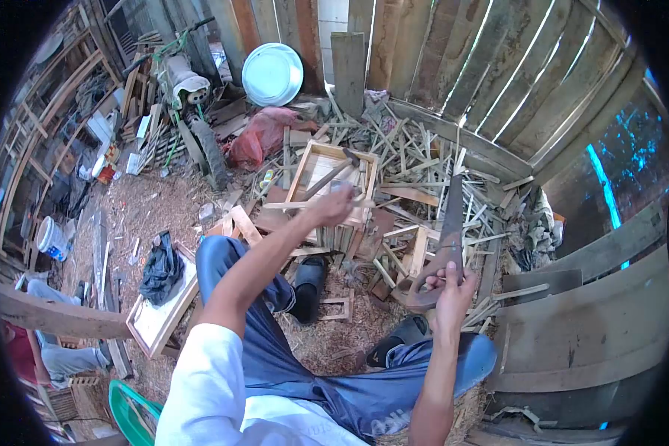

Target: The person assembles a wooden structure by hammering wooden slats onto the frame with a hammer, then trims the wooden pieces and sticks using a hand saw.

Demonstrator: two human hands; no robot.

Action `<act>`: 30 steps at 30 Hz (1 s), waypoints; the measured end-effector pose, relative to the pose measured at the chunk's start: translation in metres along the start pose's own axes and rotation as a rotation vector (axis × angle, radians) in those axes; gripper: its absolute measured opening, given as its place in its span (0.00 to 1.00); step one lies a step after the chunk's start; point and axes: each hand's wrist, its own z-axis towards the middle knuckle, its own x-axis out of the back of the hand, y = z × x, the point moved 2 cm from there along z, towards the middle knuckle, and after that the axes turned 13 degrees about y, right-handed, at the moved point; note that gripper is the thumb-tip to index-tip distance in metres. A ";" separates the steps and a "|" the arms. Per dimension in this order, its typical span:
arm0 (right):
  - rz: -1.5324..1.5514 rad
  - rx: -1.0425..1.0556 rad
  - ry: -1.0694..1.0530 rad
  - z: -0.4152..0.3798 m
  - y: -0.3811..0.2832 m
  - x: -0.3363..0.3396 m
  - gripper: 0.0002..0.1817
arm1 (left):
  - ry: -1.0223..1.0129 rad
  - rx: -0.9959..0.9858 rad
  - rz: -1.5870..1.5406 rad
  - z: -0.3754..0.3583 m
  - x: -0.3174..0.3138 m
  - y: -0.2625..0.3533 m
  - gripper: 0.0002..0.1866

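My right hand (pixel 454 288) is closed around the handle end of a hand saw (pixel 451 227), whose dark blade points up and away from me. My left hand (pixel 335 207) reaches over a shallow wooden box (pixel 308 165) and is closed; a thin wooden strip (pixel 286 205) shows on both sides of it. Its fingers are partly blurred. A hammer (pixel 328 178) lies across the box just beyond that hand, its head toward the far right corner. Below the saw handle is my sandalled foot (pixel 398 340).
Scrap wood sticks (pixel 416 160) pile up along the plank wall (pixel 453 59). A red sack (pixel 264 137), a pale basin (pixel 273 74) and a bicycle (pixel 189 97) stand behind. At left are a tray with a black bag (pixel 162 269), a white bucket (pixel 52 238) and another person's leg (pixel 74 358).
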 end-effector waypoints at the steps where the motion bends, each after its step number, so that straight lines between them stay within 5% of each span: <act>1: -0.004 0.006 -0.005 -0.001 0.004 0.002 0.14 | 0.000 0.066 -0.103 -0.003 0.005 0.028 0.16; 2: -0.053 0.054 -0.020 -0.003 0.007 0.004 0.13 | 0.011 0.065 -0.108 0.000 -0.017 0.019 0.16; 4: -0.137 0.123 -0.050 -0.006 0.015 0.011 0.11 | 0.266 -0.475 0.221 0.011 -0.073 -0.006 0.20; 5: -0.150 0.131 -0.051 -0.009 0.017 0.015 0.11 | 0.274 -0.469 0.211 0.011 -0.076 -0.004 0.20; 8: -0.236 0.147 -0.122 -0.016 0.023 0.023 0.09 | 0.282 -0.032 -0.024 0.002 -0.066 -0.007 0.14; 13: -0.252 0.154 -0.128 -0.018 0.027 0.028 0.09 | 0.234 -0.293 0.120 0.004 -0.075 -0.040 0.17; 15: -0.251 0.178 -0.108 -0.023 0.029 0.027 0.09 | 0.062 0.178 0.040 0.001 -0.069 -0.025 0.16; 17: -0.293 0.335 -0.196 -0.025 0.028 0.018 0.10 | 0.122 0.181 0.027 0.003 -0.074 -0.019 0.13; 19: -0.304 0.347 -0.211 -0.030 0.023 0.009 0.10 | 0.430 -0.121 0.054 -0.001 -0.077 -0.020 0.12; 22: -0.516 0.343 -0.290 -0.032 0.023 -0.002 0.12 | 0.485 -0.382 0.078 0.006 -0.090 -0.043 0.12; 23: -0.526 0.338 -0.290 -0.029 0.028 -0.005 0.12 | 0.481 -0.375 0.069 0.005 -0.093 -0.046 0.12; 25: -0.690 0.615 -0.319 -0.023 0.043 -0.010 0.14 | 0.282 -0.064 -0.040 0.001 -0.074 -0.037 0.13; 30: -0.741 0.570 -0.363 -0.020 0.060 -0.027 0.16 | 0.270 0.058 -0.011 -0.004 -0.052 -0.020 0.15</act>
